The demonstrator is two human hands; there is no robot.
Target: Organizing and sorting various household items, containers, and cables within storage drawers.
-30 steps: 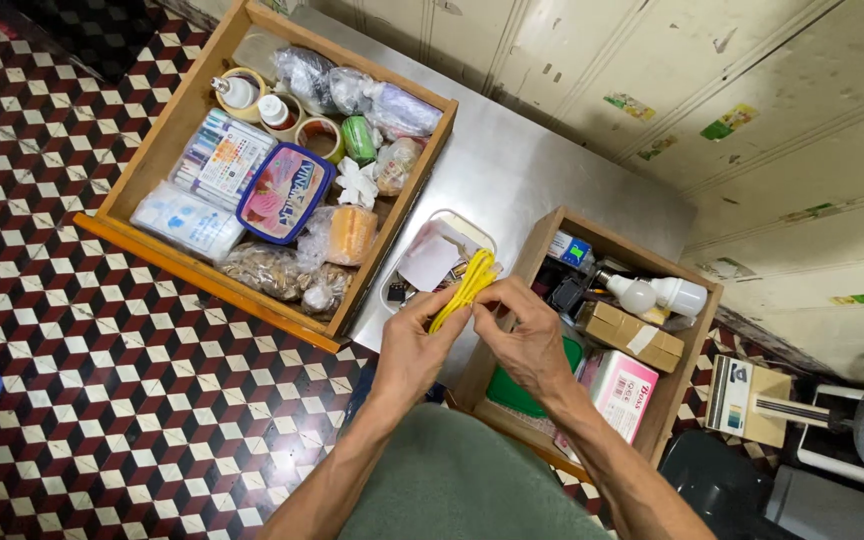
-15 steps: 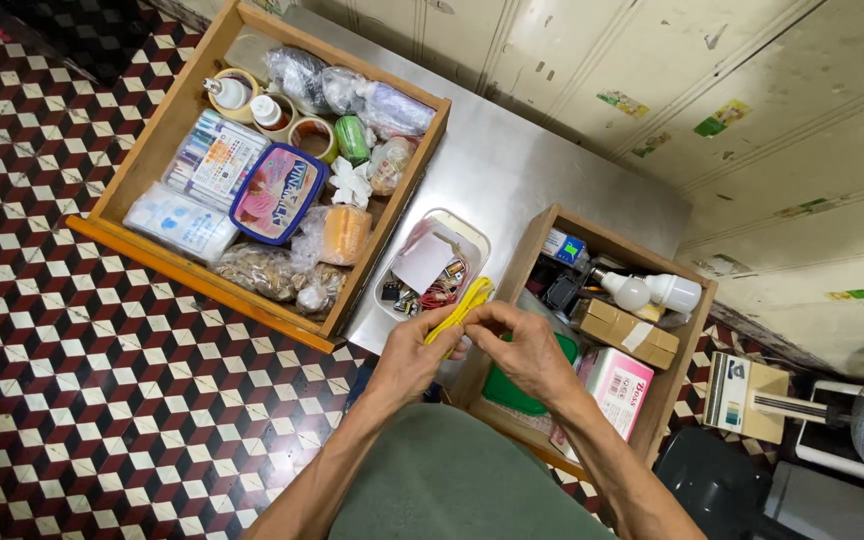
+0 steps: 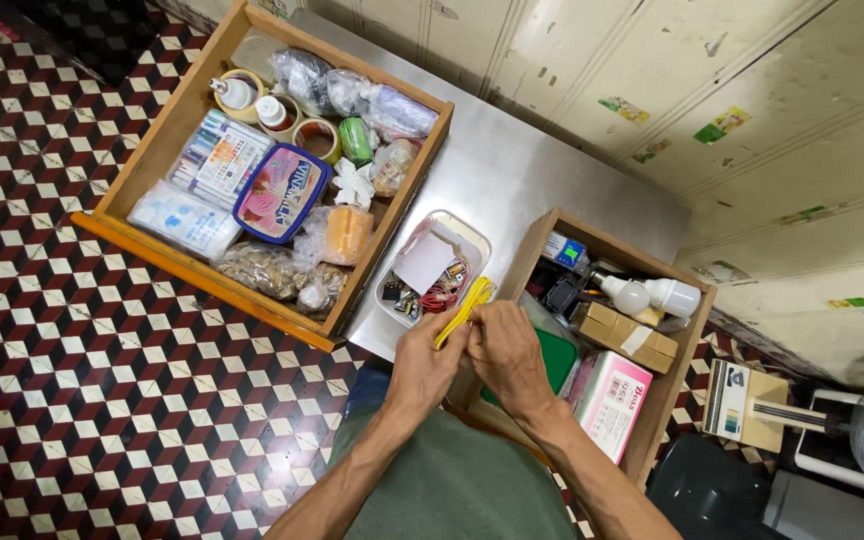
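My left hand [image 3: 424, 362] and my right hand [image 3: 505, 353] meet just in front of my chest, both pinching a thin yellow bundle [image 3: 464, 309] that looks like cable ties or cord. It slants up to the right, its tip over a small clear plastic tub [image 3: 476, 243] holding red wire, small parts and a white paper. The tub stands on a steel surface [image 3: 512, 170] between two pulled-out wooden drawers.
The left drawer [image 3: 152, 150] holds tape rolls, bottles, a blue-lidded box and plastic bags. The right drawer [image 3: 672, 385] holds a light bulb, cardboard boxes, a green lid and a pink-white box. Checkered tile floor lies left; a fan stands at far right.
My hands have drawn slightly closer to me with the yellow bundle. The view has shifted a little, so the drawers sit lower in the frame.
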